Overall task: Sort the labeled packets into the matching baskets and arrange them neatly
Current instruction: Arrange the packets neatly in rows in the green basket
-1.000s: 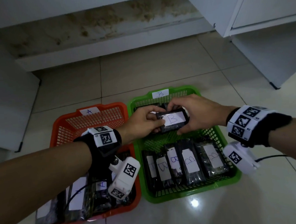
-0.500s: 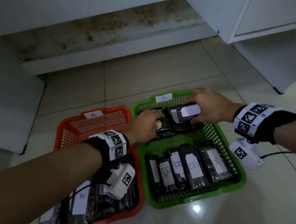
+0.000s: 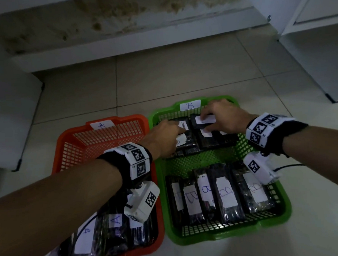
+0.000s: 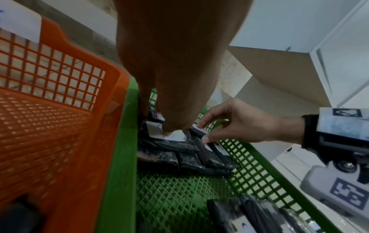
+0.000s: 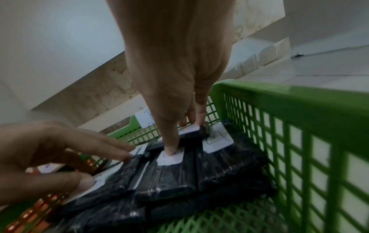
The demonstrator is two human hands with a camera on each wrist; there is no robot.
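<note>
We find bare mesh mid-floor in the green basket (image 3: pixel 268 218). At its far wall, our right hand (image 3: pixel 226 118) pinches a B packet (image 3: pixel 206 133); our left hand (image 3: pixel 162 138) presses straight fingertips (image 4: pixel 169 132) on the adjoining packet (image 3: pixel 185 144).

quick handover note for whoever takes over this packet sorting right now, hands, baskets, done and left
Left hand: fingers straight, pressing on a packet at the far left of the green basket, holding nothing.
Right hand: fingertips and thumb on the top packet of the far right stack in the same basket.
Green basket, tagged B: a neat near row of B packets plus the far group under the hands.
Orange basket, tagged A: A packets at its near end, far end bare.
Done: no loose packets are visible on the floor.
Left: square up the far stack, which sits overlapped and uneven.
</note>
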